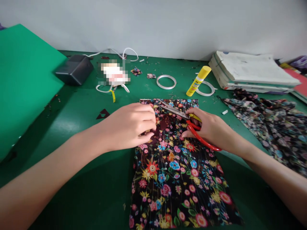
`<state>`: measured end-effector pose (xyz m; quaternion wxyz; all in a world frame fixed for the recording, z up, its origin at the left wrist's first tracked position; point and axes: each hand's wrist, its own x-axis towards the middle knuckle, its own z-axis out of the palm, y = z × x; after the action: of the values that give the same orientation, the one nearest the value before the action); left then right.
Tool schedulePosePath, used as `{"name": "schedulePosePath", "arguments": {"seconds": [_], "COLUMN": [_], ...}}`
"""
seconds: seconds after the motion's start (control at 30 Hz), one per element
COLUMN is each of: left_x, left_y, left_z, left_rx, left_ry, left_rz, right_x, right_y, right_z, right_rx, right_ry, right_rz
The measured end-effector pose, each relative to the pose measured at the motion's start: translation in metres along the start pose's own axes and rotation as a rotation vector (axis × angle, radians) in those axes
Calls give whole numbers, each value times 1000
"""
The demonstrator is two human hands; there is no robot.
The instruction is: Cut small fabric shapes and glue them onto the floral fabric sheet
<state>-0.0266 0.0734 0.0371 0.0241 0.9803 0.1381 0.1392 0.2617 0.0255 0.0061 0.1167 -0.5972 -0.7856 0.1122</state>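
Observation:
A black fabric piece (pixel 175 185) printed with bright flowers lies flat in front of me. Over its upper left edge is my left hand (pixel 136 124), its fingers curled and closed; what they pinch is hidden. Beside those fingers, a dark maroon patch (pixel 164 123) shows on the fabric. My right hand (pixel 208 126) grips red-handled scissors (pixel 175 111) near the fabric's right side. The scissor blades point left across the fabric's top, slightly parted, with their tips close to my left knuckles.
Behind the fabric stand a yellow glue stick (pixel 198 81) and two tape rolls (pixel 166 82). Books (pixel 254 70) and crumpled floral fabric (pixel 271 127) lie right. A black box (pixel 74 70), green board (pixel 26 80), blurred-out object (pixel 115 75) and maroon scrap (pixel 103 114) are left.

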Motion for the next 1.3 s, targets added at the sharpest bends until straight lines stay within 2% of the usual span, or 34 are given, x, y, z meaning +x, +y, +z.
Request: {"name": "schedulePosePath", "arguments": {"seconds": [0.17, 0.43, 0.67, 0.77, 0.9, 1.03, 1.3], "left_x": [1, 1, 2, 2, 2, 3, 2], "left_y": [7, 9, 8, 5, 2, -1, -3], "left_z": [7, 7, 12, 11, 3, -4, -4], "left_rx": [66, 99, 84, -11, -251, -445, -532], "left_ry": [-98, -52, -77, -33, 44, 26, 25], "left_rz": [49, 40, 41, -19, -225, -400, -466], "right_x": [1, 0, 1, 0, 0, 0, 0], "right_y": [1, 1, 1, 1, 1, 1, 1], "right_z": [0, 1, 0, 0, 1, 1, 0], "right_rx": [-2, -1, 3, 1, 0, 3, -2], "right_ry": [-1, 8, 6, 7, 15, 14, 4], "right_rz": [-1, -7, -8, -9, -7, -6, 0]}}
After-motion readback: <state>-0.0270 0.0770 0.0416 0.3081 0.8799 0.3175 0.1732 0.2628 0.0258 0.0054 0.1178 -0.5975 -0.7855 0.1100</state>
